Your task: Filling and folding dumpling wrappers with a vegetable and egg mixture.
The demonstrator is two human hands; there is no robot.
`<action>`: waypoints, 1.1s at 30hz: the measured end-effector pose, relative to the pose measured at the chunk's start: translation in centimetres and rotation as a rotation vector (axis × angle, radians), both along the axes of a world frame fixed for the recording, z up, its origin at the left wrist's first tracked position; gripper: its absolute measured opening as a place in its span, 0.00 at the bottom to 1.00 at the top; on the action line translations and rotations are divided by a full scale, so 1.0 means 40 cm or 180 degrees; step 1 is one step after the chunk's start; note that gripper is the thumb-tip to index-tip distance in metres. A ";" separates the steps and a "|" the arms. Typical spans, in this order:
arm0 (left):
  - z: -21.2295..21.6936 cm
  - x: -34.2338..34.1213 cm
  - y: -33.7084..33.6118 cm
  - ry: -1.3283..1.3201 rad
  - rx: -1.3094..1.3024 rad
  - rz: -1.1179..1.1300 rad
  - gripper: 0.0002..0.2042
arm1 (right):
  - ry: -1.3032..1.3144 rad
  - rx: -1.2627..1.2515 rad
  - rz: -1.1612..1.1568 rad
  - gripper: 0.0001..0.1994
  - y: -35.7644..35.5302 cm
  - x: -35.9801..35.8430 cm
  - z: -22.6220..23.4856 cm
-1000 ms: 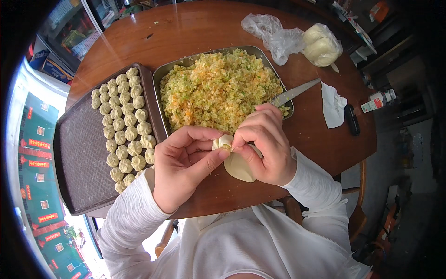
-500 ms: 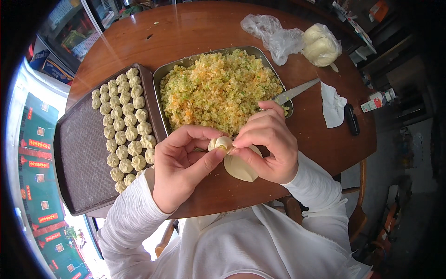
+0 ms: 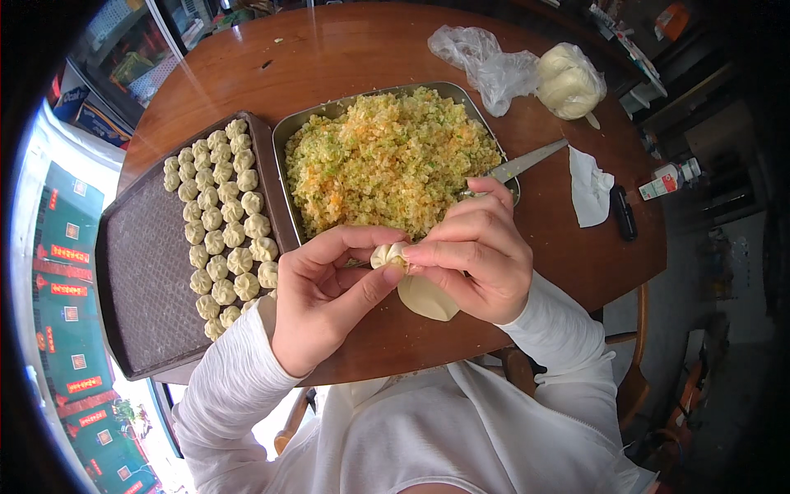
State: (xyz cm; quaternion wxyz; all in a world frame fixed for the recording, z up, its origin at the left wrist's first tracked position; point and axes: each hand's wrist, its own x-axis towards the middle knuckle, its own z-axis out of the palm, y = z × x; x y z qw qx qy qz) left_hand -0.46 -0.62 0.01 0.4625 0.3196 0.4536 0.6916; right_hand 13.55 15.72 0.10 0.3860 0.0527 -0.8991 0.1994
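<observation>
A small pleated bun [image 3: 387, 254] of pale dough is held between my two hands, over the near side of the table. My left hand [image 3: 325, 292] cups it, thumb and fingers closed round it. The fingertips of my right hand [image 3: 481, 255] pinch the dough at its right side. Below my right hand lies a flat round dough wrapper [image 3: 426, 298], partly covered by the fingers. Just beyond both hands stands a metal tray [image 3: 284, 132] heaped with chopped yellow, orange and green filling [image 3: 395, 156]. A spatula-like metal blade [image 3: 531, 160] rests at its right rim.
At the left, a dark baking tray [image 3: 156, 272] carries rows of pleated buns [image 3: 233, 212] on its right half. Far right on the wooden table [image 3: 346, 37] are a bagged dough lump [image 3: 569, 82], crumpled plastic [image 3: 481, 62], a tissue [image 3: 589, 185], a black object [image 3: 623, 212] and a bottle [image 3: 668, 179].
My right fingers have moved slightly left and closed in on the bun, whose opening looks more gathered. The left hand keeps its hold, almost unmoved.
</observation>
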 end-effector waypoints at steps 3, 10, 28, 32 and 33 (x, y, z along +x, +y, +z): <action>-0.002 0.000 -0.002 0.0046 -0.0049 0.0036 0.15 | 0.0038 0.0151 -0.0017 0.15 0.000 0.001 -0.003; -0.004 0.000 0.002 0.0193 -0.0163 0.0128 0.16 | 0.0027 0.0452 -0.0174 0.13 -0.012 -0.004 -0.006; -0.015 0.003 0.011 -0.0045 0.0161 0.0252 0.17 | -0.0278 -0.0390 0.0112 0.06 0.004 -0.008 0.004; -0.013 0.002 0.008 -0.0005 0.0113 0.0195 0.15 | -0.0189 -0.0443 0.0154 0.08 0.003 -0.009 0.002; -0.010 0.003 0.007 0.0024 0.0097 0.0177 0.15 | -0.0163 -0.0419 0.0151 0.08 0.004 -0.008 0.000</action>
